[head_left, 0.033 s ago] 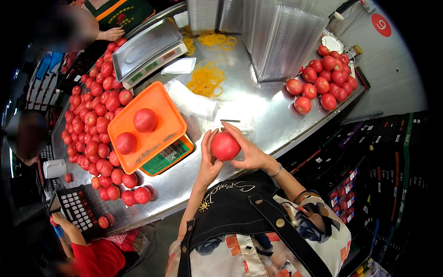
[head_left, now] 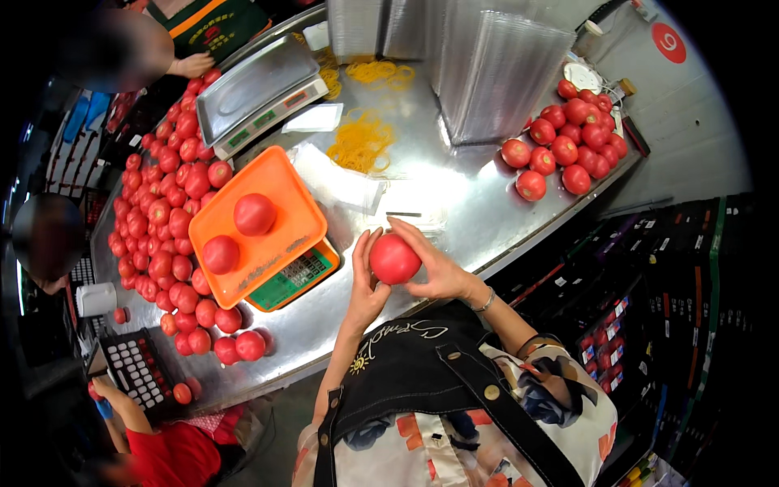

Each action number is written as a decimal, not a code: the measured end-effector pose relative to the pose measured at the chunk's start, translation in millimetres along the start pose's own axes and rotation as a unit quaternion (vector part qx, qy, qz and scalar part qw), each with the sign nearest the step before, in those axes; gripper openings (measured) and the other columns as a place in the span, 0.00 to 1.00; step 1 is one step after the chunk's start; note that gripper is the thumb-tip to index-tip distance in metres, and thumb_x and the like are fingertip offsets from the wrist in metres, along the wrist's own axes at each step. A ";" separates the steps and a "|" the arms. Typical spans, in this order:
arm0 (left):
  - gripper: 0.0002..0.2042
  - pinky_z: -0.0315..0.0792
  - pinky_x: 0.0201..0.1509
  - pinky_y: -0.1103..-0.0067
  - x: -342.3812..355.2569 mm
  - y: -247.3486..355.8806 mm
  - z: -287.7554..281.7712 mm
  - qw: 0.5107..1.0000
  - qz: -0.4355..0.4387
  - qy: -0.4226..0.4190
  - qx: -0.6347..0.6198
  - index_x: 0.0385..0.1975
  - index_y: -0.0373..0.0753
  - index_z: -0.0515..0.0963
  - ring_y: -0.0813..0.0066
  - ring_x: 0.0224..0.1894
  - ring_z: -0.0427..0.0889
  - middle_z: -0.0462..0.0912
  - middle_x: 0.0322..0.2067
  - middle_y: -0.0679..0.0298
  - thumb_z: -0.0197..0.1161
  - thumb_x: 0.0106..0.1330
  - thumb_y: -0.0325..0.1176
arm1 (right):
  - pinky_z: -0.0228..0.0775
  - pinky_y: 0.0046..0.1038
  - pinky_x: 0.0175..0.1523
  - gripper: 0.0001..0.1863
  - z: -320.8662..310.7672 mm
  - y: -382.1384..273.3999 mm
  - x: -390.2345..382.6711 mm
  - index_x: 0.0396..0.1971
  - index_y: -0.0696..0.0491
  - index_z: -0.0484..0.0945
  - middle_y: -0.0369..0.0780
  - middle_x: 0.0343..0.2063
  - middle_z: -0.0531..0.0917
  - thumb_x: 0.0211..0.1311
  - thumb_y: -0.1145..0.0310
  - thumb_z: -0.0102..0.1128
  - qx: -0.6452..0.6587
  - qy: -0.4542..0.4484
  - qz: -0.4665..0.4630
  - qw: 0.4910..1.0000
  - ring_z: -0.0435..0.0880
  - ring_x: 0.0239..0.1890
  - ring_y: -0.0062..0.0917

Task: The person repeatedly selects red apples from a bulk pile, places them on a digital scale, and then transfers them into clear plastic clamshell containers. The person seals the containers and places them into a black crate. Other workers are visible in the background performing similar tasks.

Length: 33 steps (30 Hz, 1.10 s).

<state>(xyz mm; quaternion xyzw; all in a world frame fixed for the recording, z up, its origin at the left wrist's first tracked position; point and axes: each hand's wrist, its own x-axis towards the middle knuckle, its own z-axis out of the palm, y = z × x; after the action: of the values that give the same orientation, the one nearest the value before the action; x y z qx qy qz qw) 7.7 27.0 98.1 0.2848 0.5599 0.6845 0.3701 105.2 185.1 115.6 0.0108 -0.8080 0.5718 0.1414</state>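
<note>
A large red tomato (head_left: 394, 260) is held between my two hands, in front of my apron near the counter's front edge. My left hand (head_left: 365, 280) curves round its left side. My right hand (head_left: 441, 272) closes on it from the right, fingers over its far side and thumb underneath. To the left, an orange tray (head_left: 280, 174) sits tilted on a green-faced scale (head_left: 294, 280), carrying one tomato (head_left: 255, 213) and a second tomato (head_left: 221, 254). Beyond my hands lie a white sheet (head_left: 345, 180) and a clear plastic container (head_left: 414, 213).
A big tomato heap (head_left: 158, 217) covers the counter's left side; a smaller tomato pile (head_left: 574, 134) sits at right. Stacked clear containers (head_left: 499, 81), yellow rubber bands (head_left: 359, 144) and a metal-pan scale (head_left: 258, 85) stand farther back. A co-worker's red sleeve (head_left: 174, 446) shows lower left.
</note>
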 end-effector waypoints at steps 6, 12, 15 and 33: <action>0.38 0.73 0.48 0.79 11.0 3.5 17.2 0.999 -0.026 0.001 -0.033 0.70 0.41 0.45 0.69 0.55 0.73 0.52 0.70 0.57 0.50 0.57 0.15 | 0.67 0.33 0.61 0.40 -13.5 27.4 -13.3 0.64 0.50 0.59 0.42 0.58 0.69 0.51 0.66 0.68 0.347 0.114 0.155 0.918 0.72 0.58 0.32; 0.29 0.73 0.45 0.77 1.2 -46.0 -6.7 0.960 -0.029 0.102 0.261 0.62 0.38 0.63 0.67 0.53 0.73 0.60 0.64 0.53 0.55 0.57 0.20 | 0.77 0.29 0.47 0.26 -160.1 105.5 -26.6 0.58 0.54 0.66 0.40 0.54 0.74 0.62 0.61 0.59 0.392 0.471 0.086 0.786 0.79 0.48 0.27; 0.26 0.71 0.50 0.73 -16.8 -56.7 -23.8 0.909 0.009 0.157 0.386 0.59 0.37 0.66 0.60 0.55 0.71 0.65 0.57 0.51 0.57 0.57 0.22 | 0.79 0.33 0.45 0.31 -259.3 133.1 -33.7 0.60 0.54 0.62 0.42 0.56 0.70 0.58 0.64 0.63 0.330 0.545 0.070 0.768 0.77 0.50 0.31; 0.23 0.71 0.46 0.62 -31.5 -56.2 -25.9 0.871 -0.043 0.216 0.439 0.59 0.36 0.63 0.48 0.45 0.75 0.70 0.45 0.48 0.54 0.61 0.25 | 0.74 0.24 0.46 0.12 -232.0 121.7 78.7 0.44 0.63 0.77 0.41 0.39 0.81 0.65 0.72 0.56 -0.137 0.588 -0.043 0.796 0.79 0.40 0.21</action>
<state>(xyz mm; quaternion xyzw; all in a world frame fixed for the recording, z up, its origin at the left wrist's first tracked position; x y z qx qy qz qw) 15.2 -7.9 38.5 0.2380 0.8804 0.3962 0.1058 58.0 453.6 93.6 -0.3121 -0.6379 0.3445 0.6140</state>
